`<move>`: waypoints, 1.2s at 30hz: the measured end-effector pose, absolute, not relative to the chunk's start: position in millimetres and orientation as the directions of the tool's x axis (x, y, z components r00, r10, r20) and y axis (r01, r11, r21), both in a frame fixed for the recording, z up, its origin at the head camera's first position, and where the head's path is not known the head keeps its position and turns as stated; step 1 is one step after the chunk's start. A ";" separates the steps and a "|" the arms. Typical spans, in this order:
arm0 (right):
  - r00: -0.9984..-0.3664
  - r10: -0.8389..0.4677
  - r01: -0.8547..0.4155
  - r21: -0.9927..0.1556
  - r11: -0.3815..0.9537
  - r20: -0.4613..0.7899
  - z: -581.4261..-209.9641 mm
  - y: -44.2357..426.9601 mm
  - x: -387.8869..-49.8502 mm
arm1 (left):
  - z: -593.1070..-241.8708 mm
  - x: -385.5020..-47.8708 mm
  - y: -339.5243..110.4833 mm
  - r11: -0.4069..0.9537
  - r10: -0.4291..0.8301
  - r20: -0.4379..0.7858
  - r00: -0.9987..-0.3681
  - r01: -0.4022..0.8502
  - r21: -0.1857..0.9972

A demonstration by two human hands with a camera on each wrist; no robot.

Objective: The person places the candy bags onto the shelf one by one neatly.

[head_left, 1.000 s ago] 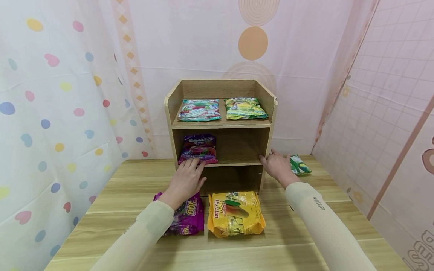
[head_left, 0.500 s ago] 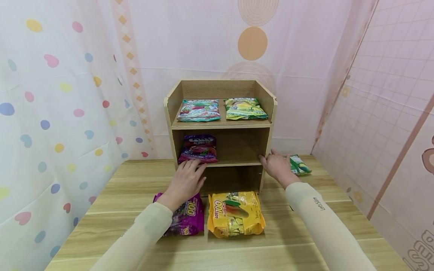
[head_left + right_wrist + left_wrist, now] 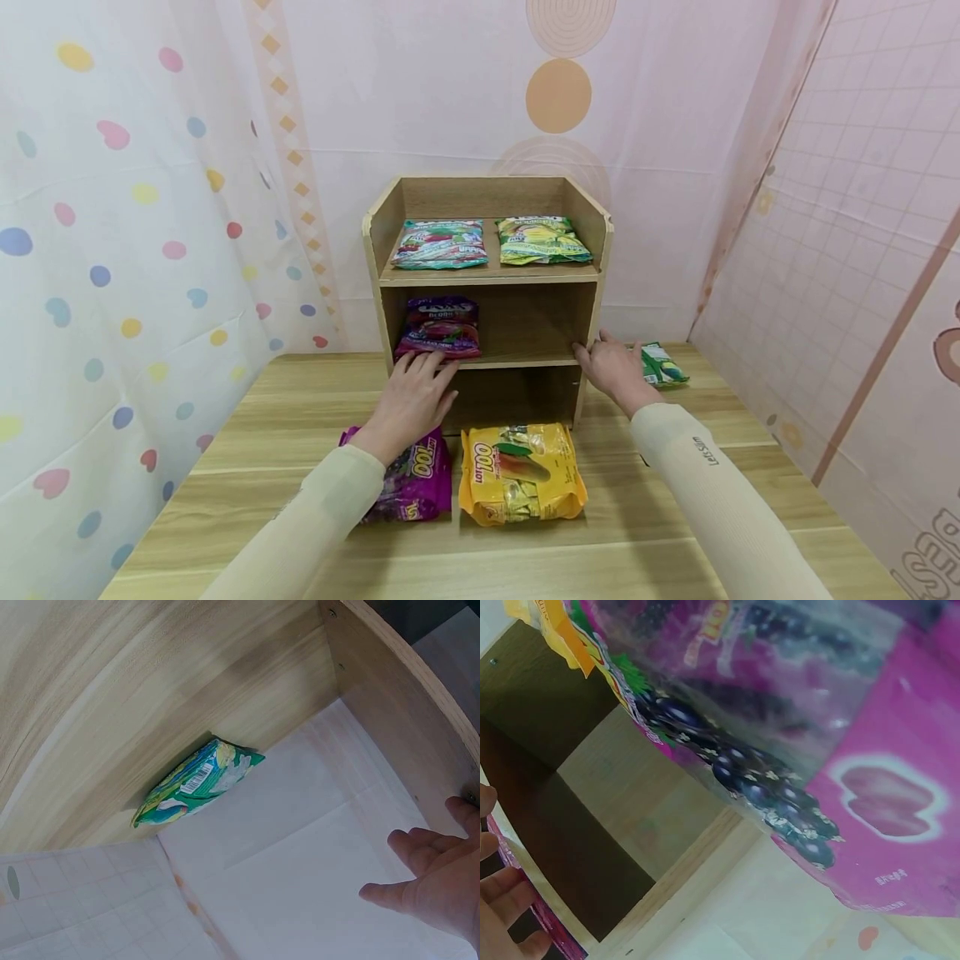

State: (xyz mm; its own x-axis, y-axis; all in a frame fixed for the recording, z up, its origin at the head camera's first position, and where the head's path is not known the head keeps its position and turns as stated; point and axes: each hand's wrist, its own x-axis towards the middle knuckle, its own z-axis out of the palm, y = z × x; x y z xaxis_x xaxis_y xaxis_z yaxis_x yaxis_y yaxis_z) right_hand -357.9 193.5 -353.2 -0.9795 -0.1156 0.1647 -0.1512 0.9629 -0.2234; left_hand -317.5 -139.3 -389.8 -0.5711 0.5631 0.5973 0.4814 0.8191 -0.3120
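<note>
A dark purple candy bag [image 3: 441, 327] lies on the left of the middle shelf in a small wooden rack [image 3: 489, 278]. My left hand [image 3: 414, 397] is at that shelf's front edge, its fingertips touching the bag's near edge; the left wrist view shows those fingers [image 3: 510, 900] beside the shelf board. With loosely extended fingers, my right hand [image 3: 615, 369] touches the rack's right side panel [image 3: 409, 712]. Behind it, a green candy bag [image 3: 663, 365] lies on the table, partly hidden by the hand in the head view.
On the top shelf lie a teal candy bag [image 3: 441, 244] and a yellow-green one [image 3: 543, 241]. Before the rack, a purple grape candy bag [image 3: 415, 483] sits under my left forearm, next to a yellow mango candy bag [image 3: 521, 487]. Printed curtains [image 3: 187, 208] surround the table.
The dark purple bag has slid slightly deeper into the middle shelf, with my left fingertips at its edge. My right hand holds its place at the rack's side.
</note>
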 end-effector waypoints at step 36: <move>-0.980 -0.111 -0.147 -0.229 0.962 0.163 -352.4 193.3 -356.4 | -379.2 -311.5 -129.8 0.844 0.527 0.574 -0.626 0.464 -0.269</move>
